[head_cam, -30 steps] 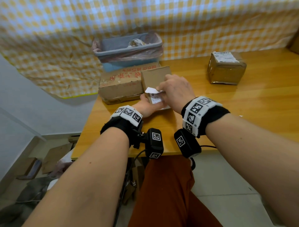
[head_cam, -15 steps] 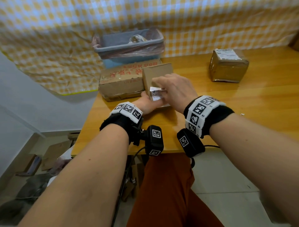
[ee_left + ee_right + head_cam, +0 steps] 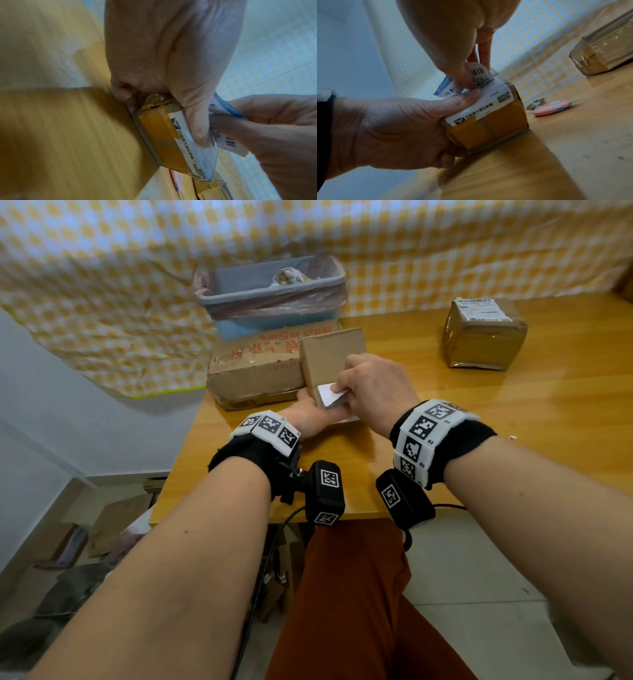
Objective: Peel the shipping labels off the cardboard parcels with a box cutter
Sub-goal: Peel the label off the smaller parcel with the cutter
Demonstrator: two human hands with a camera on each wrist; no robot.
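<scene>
Three cardboard boxes sit on the wooden table (image 3: pixel 565 419), plus a blue bin (image 3: pixel 274 299) with a plastic liner and some crumpled scraps inside. The small box (image 3: pixel 489 119), wrapped in orange-brown tape, sits near the table's front edge, gripped by the left hand (image 3: pixel 388 129) with its thumb pressing on top. Its white shipping label (image 3: pixel 481 93) has barcodes, Chinese print and a blue strip; one end is peeled up and pinched in the right hand (image 3: pixel 376 388) fingers (image 3: pixel 462 75). Red Chinese characters run across the big box (image 3: pixel 257 364) behind. A pink box cutter (image 3: pixel 551 108) lies on the table just beside the small box. The taped box (image 3: pixel 483 337) further right has its own label.
</scene>
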